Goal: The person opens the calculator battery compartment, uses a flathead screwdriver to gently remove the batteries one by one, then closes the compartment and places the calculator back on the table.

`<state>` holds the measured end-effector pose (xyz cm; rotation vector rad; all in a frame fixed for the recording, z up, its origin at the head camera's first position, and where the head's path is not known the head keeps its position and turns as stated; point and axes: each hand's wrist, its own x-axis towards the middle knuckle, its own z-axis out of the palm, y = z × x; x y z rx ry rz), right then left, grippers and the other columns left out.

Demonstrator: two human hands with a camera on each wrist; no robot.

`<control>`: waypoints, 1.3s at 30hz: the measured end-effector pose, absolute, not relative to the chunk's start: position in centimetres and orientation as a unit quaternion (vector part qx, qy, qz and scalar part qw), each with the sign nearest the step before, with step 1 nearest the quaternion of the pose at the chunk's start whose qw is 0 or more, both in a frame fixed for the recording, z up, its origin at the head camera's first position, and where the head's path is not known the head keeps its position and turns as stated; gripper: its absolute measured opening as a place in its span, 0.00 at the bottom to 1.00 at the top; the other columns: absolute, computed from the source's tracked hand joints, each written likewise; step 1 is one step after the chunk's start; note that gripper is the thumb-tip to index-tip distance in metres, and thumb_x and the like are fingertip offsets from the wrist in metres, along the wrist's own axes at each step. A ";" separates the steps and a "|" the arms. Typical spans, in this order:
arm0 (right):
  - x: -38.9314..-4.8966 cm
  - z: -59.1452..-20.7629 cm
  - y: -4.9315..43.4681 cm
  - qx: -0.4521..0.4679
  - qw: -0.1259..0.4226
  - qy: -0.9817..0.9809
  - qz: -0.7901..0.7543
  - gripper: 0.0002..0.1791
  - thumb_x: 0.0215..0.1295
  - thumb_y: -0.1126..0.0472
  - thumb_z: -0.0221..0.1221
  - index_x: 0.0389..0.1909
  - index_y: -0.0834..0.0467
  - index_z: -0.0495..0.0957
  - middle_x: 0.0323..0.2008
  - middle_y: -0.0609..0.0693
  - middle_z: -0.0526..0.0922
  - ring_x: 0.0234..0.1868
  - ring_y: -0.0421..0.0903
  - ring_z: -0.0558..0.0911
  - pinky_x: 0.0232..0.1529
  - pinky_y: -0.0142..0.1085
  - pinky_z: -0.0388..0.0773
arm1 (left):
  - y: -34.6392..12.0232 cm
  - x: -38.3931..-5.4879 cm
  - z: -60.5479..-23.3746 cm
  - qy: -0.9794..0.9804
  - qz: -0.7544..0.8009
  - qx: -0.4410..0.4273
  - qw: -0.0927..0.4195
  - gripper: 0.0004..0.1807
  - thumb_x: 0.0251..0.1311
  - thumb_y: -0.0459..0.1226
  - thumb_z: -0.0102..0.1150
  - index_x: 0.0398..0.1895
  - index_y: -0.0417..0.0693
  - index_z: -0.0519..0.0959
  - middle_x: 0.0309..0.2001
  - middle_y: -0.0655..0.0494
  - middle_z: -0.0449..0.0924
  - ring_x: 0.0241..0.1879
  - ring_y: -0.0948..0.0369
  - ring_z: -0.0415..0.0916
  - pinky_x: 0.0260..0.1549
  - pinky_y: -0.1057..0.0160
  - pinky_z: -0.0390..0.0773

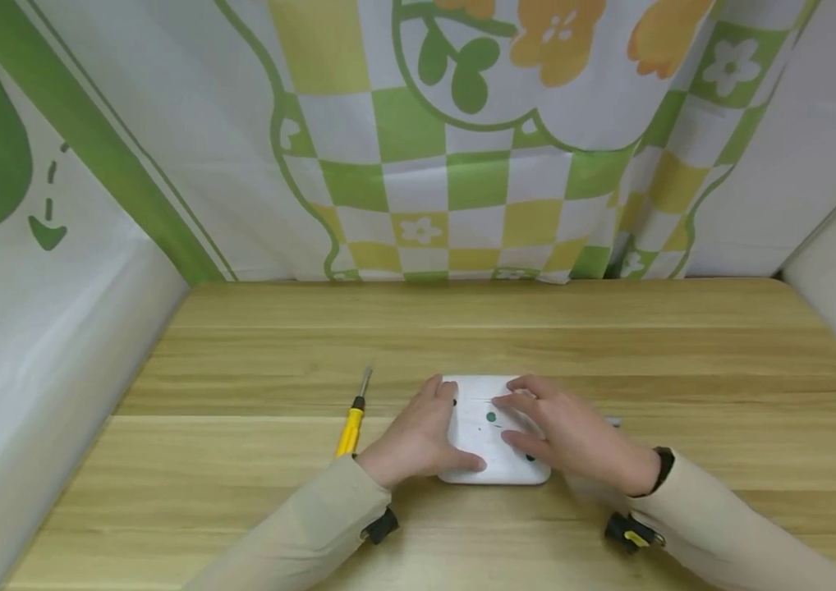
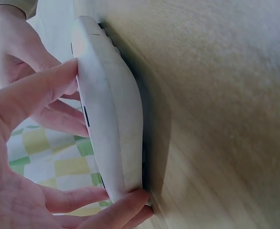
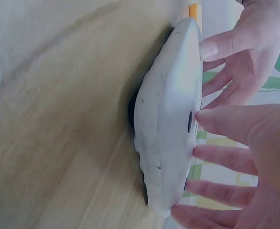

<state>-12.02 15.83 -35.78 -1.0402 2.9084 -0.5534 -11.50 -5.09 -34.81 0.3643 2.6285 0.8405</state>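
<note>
A white plastic casing point(image 1: 507, 472), squarish with rounded corners, lies on the wooden table with a green dot and black spots on its upper face. My left hand point(image 1: 418, 435) holds its left side, thumb on the upper face and fingers at the far edge. In the left wrist view, those fingers wrap the side of the casing point(image 2: 106, 109) close to the tabletop. My right hand point(image 1: 576, 435) rests its spread fingertips on the right part of the upper face. The right wrist view shows its thumb beside a black slot of the casing point(image 3: 173, 105).
A screwdriver point(image 1: 351, 427) with a yellow handle lies left of my left hand, its shaft pointing away. The grey end of an object point(image 1: 613, 421) shows behind my right wrist, mostly hidden. A patterned curtain point(image 1: 477, 180) hangs along the table's far edge.
</note>
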 end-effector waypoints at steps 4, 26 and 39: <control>-11.7 -35.7 15.7 -0.307 0.014 0.934 -0.182 0.23 0.61 0.54 0.64 0.55 0.60 0.78 0.56 0.62 0.75 0.50 0.55 0.80 0.47 0.48 0.79 | -5.1 -11.4 -34.9 0.928 0.301 0.126 0.182 0.54 0.43 0.47 0.76 0.70 0.34 0.57 0.73 0.34 0.47 0.69 0.42 0.56 0.65 0.45 0.62; -11.1 -34.9 15.6 -0.237 0.054 0.953 -0.183 0.26 0.60 0.51 0.65 0.58 0.57 0.76 0.58 0.65 0.71 0.40 0.52 0.81 0.36 0.44 0.79 | -5.6 -11.7 -35.1 0.936 0.294 0.102 0.162 0.46 0.55 0.47 0.67 0.70 0.32 0.57 0.64 0.31 0.61 0.56 0.46 0.68 0.56 0.48 0.71; -10.9 -34.9 15.5 -0.237 0.049 0.949 -0.201 0.28 0.59 0.50 0.66 0.58 0.57 0.76 0.58 0.66 0.71 0.41 0.54 0.81 0.38 0.49 0.79 | -5.0 -11.5 -35.2 0.934 0.313 0.087 0.150 0.43 0.57 0.45 0.65 0.67 0.30 0.57 0.59 0.30 0.63 0.48 0.47 0.69 0.51 0.49 0.74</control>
